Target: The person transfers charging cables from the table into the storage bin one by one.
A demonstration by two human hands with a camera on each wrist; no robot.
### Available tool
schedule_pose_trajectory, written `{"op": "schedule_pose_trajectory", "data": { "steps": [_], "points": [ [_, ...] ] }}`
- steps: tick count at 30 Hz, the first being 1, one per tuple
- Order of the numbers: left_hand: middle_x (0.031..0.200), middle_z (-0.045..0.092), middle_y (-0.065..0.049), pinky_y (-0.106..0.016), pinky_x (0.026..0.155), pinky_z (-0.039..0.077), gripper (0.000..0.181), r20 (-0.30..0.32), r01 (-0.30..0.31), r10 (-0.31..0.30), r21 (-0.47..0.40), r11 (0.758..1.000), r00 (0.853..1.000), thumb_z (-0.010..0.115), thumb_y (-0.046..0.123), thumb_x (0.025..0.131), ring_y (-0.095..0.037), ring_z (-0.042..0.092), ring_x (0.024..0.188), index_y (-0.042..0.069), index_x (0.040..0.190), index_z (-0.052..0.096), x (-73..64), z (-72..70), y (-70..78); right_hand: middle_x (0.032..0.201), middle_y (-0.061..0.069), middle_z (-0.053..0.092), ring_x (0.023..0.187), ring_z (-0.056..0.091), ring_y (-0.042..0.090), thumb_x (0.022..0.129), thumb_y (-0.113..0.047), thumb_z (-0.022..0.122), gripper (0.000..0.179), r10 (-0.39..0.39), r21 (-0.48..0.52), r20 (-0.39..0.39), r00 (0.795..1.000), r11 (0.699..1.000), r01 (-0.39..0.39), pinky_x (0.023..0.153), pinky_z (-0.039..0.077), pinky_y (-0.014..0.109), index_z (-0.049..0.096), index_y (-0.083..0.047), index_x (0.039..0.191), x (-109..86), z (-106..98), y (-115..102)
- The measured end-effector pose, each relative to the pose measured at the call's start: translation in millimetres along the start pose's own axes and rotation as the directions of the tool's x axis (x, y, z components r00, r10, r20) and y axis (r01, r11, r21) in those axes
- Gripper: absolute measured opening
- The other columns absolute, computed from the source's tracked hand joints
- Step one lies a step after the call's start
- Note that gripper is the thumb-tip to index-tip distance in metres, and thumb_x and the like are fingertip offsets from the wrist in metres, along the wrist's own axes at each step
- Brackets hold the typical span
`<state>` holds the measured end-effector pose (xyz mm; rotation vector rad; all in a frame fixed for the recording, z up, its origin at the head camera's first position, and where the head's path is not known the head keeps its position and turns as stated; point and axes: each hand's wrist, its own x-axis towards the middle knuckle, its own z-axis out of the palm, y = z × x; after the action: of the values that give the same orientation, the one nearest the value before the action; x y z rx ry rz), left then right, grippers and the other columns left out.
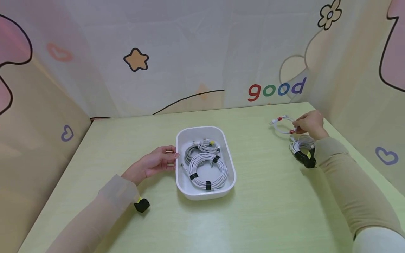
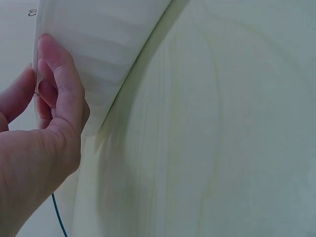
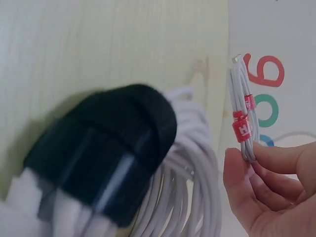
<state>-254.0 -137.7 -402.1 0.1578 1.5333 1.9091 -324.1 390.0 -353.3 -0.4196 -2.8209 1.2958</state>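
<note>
My left hand [image 1: 158, 162] grips the left rim of a white plastic tray [image 1: 205, 196], thumb over the edge and fingers against the outer wall, as the left wrist view shows too. Inside lie several coiled cables: a large white coil [image 1: 223, 172] with black straps, a grey coil [image 1: 188, 154] and a small coil [image 1: 205, 144] with a yellow tag. At the far right, my right hand [image 1: 310, 123] pinches a thin white cable coil [image 3: 242, 103] with red ties between thumb and fingers. In the right wrist view that coil stands on edge.
A thicker white cable bundle [image 1: 306, 141] with a black strap lies on the table just below my right hand. A printed cloth backdrop [image 1: 190, 52] closes off the table's [image 1: 142, 130] back and sides. Bare tabletop separates tray and bundle.
</note>
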Motion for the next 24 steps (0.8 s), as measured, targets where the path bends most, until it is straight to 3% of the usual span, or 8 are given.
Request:
{"op": "schedule_pose_trajectory", "data": {
  "steps": [24],
  "points": [
    [0.091,0.061,-0.003,-0.028,0.071,0.058,0.015,-0.014,-0.003,0.003,0.003,1.0,1.0,0.049,0.001,0.098,-0.013,0.063,0.077,0.002,0.112,0.043,-0.2,1.1,-0.1,0.069,0.001,0.067,0.059,0.068,0.012,0.091,-0.009,0.065,0.033,-0.097,0.079,0.102,0.99,0.993,0.089,0.063,0.059,0.027,0.059,0.015,0.113,-22.5,23,-57]
  ]
}}
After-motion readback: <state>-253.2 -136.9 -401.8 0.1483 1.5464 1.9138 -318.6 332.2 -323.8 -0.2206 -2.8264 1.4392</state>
